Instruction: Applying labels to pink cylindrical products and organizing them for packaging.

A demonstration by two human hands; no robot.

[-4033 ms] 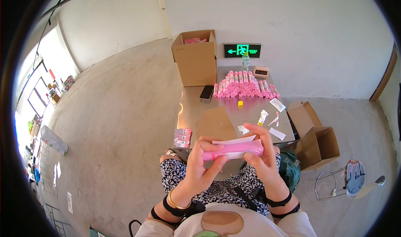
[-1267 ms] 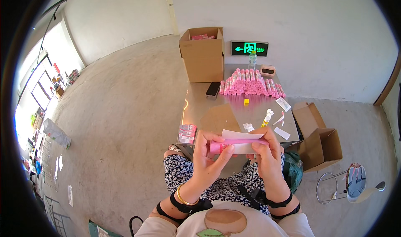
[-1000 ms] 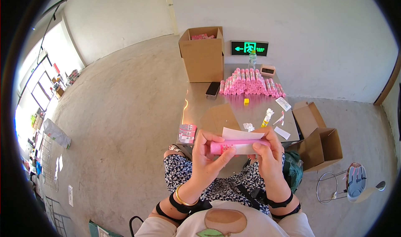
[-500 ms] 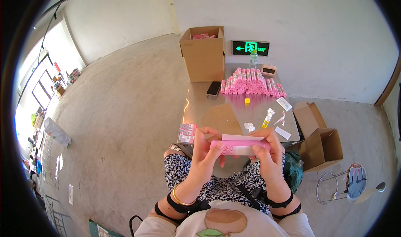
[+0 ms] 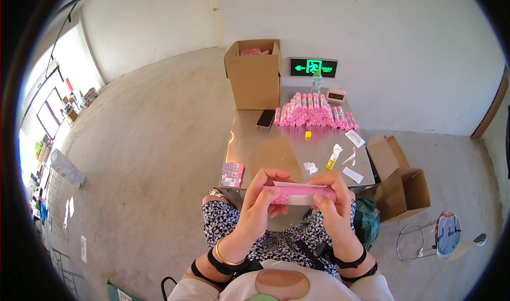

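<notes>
My left hand (image 5: 258, 199) and my right hand (image 5: 334, 199) grip the two ends of a pink tube (image 5: 300, 190) above my lap, just off the near edge of the table. A pink-and-white paper label lies around the tube, and its upper edge stands a little away. Both thumbs press on the near side; the other fingers are behind it and partly hidden. Past my hands lie a crumpled white tissue (image 5: 311, 168) and a yellow glue stick (image 5: 331, 162) with white paper at its top. A stack of pink labels (image 5: 232, 174) sits at the table's left corner.
The metal table (image 5: 241, 136) carries a heap of pink tubes (image 5: 313, 112), a yellow cap (image 5: 308, 135), a phone (image 5: 266, 118), a bottle (image 5: 316, 82), a flat cardboard piece (image 5: 273, 155) and paper slips (image 5: 353, 174). A tall carton (image 5: 252, 83) stands back left; an open carton (image 5: 390, 200) is right.
The whole view has shifted slightly. The label's raised white flap shows less above the tube than before, and the tube is tilted a little more. Both hands keep their grip.
</notes>
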